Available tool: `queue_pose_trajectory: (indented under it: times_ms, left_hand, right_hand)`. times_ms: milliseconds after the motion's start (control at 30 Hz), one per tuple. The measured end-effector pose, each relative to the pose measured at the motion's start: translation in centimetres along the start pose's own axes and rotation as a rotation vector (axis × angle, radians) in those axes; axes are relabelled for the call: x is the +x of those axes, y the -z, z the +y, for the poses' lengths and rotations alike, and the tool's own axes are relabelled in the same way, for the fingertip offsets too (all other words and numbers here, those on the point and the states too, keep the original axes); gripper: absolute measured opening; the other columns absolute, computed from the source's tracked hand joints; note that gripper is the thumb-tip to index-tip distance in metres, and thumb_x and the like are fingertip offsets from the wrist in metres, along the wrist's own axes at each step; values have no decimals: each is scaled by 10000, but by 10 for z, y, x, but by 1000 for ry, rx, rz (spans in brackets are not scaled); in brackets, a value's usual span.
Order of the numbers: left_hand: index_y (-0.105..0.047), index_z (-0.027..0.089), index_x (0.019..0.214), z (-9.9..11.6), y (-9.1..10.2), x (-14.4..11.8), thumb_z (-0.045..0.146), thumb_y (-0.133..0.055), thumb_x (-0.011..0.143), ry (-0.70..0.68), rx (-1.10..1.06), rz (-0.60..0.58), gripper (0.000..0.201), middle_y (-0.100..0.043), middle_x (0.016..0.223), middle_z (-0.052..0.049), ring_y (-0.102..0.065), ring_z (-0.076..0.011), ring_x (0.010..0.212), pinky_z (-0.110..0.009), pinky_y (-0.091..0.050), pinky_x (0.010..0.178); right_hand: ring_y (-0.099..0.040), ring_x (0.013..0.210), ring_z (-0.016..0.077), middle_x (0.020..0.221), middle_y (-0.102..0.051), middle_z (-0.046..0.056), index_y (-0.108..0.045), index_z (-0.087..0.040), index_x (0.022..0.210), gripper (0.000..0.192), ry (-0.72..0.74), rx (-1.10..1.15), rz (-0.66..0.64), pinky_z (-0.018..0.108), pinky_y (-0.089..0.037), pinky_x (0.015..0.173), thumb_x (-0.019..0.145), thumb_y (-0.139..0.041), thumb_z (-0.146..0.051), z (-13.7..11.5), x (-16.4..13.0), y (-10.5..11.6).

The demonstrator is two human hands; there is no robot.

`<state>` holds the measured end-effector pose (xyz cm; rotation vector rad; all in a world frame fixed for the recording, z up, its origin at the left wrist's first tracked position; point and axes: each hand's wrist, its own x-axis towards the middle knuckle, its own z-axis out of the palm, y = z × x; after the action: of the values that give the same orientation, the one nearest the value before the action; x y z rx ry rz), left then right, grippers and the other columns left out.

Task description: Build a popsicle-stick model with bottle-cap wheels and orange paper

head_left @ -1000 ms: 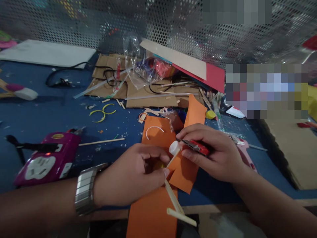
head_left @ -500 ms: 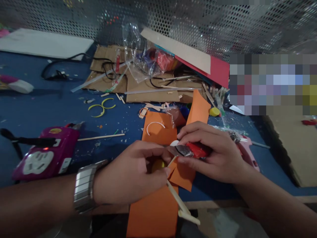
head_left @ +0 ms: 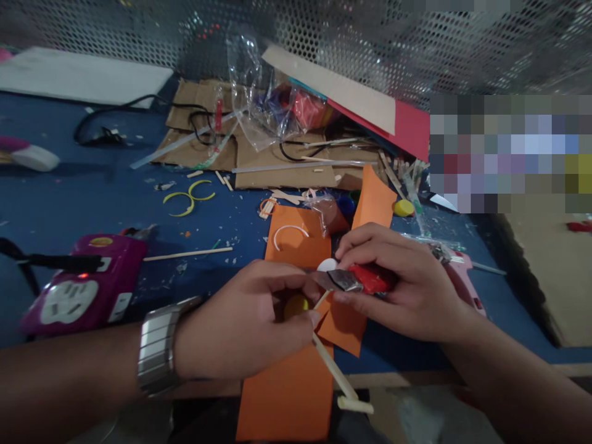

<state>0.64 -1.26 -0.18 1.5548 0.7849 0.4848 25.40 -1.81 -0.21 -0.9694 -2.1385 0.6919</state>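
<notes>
My left hand point(head_left: 250, 320), wearing a silver watch point(head_left: 161, 348), pinches a thin wooden stick point(head_left: 335, 370) between thumb and fingers. The stick slants down to the right and has a short crosspiece point(head_left: 355, 405) at its lower end. My right hand point(head_left: 402, 283) is wrapped round a red-handled knife point(head_left: 370, 279). Its flat grey blade points left, close to the stick's upper tip and my left fingertips; whether it touches cannot be told. A yellow cap point(head_left: 296, 305) shows inside the curl of my left hand. Beneath both hands lie orange paper pieces point(head_left: 287, 394).
A purple power strip point(head_left: 111, 283) with a plugged-in cable sits left. Behind lie yellow rings point(head_left: 180, 202), cardboard point(head_left: 277, 172) and a clear plastic bag point(head_left: 259, 117). A pink glue gun point(head_left: 462, 280) lies past my right wrist, and a cardboard sheet point(head_left: 546, 277) at right.
The stick has turned slightly in my left fingers, so its crosspiece now lies nearly level. Both hands keep almost the same place and grip.
</notes>
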Motion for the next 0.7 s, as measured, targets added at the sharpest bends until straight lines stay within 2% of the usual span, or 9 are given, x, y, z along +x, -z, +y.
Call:
queue_pose_trajectory:
  times_ms: [133, 267, 533, 700]
  left_hand:
    - [-671, 187, 805, 1, 1, 1, 197, -595, 914, -33, 30, 17, 133, -685, 769, 27, -617, -122, 718, -194, -545, 689]
    - [-724, 178, 858, 1, 1, 1, 143, -614, 889, -51, 31, 32, 119, -655, 732, 51, -532, -83, 635, -151, -475, 596]
    - [-687, 184, 844, -5, -1, -2, 198, -639, 903, 25, -1, 3, 78, -698, 821, 19, -595, -122, 714, -207, -520, 659]
    - [-680, 174, 833, -3, -1, 0, 157, -619, 874, 17, -20, 13, 75, -657, 763, 40, -566, -104, 683, -186, -503, 638]
  right_hand:
    - [-753, 1013, 220, 1098, -751, 107, -738, -208, 1078, 265, 1, 3, 5, 324, -625, 885, 877, -895, -280, 0, 0, 0]
    - [-750, 1016, 217, 1089, -751, 108, -736, -205, 1075, 202, 1, -5, 0, 325, -615, 887, 899, -832, -229, 1, 0, -1]
    - [-738, 1027, 207, 1082, -756, 99, -730, -195, 1056, 225, -12, -11, 11, 315, -596, 893, 893, -872, -256, 1, -1, -2]
    - [-737, 1049, 210, 1102, -744, 102, -734, -200, 1056, 208, -5, -23, 21, 316, -601, 907, 888, -853, -231, 0, 0, -2]
